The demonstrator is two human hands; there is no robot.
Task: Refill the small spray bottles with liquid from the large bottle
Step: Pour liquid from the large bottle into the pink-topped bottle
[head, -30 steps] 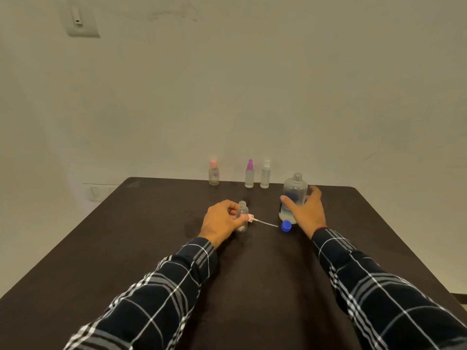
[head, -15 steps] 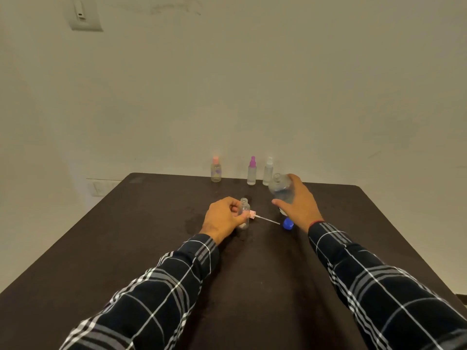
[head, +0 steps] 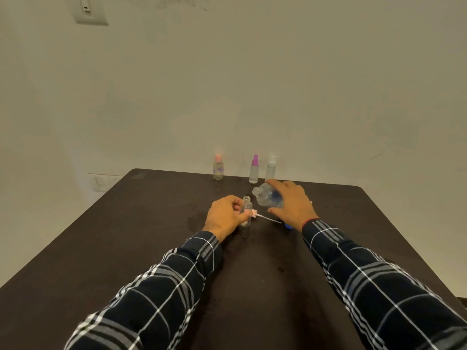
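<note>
Pouring soon? Right hand [head: 293,205] is clamped round the large bottle [head: 267,198], tilted, its open mouth just beside the small bottle [head: 246,207].
— Yes. Left hand [head: 225,215] grips that one upright on the worktop [head: 126,248]; line the mouths up, tip slowly.

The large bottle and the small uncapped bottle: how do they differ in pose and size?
Pose: the large bottle is tilted, mouth toward the small uncapped bottle, which stands upright. Size: the large bottle is wider than the small uncapped bottle. Hold: the right hand grips the large one; the left hand holds the small one. Both are clear and without caps.
</note>
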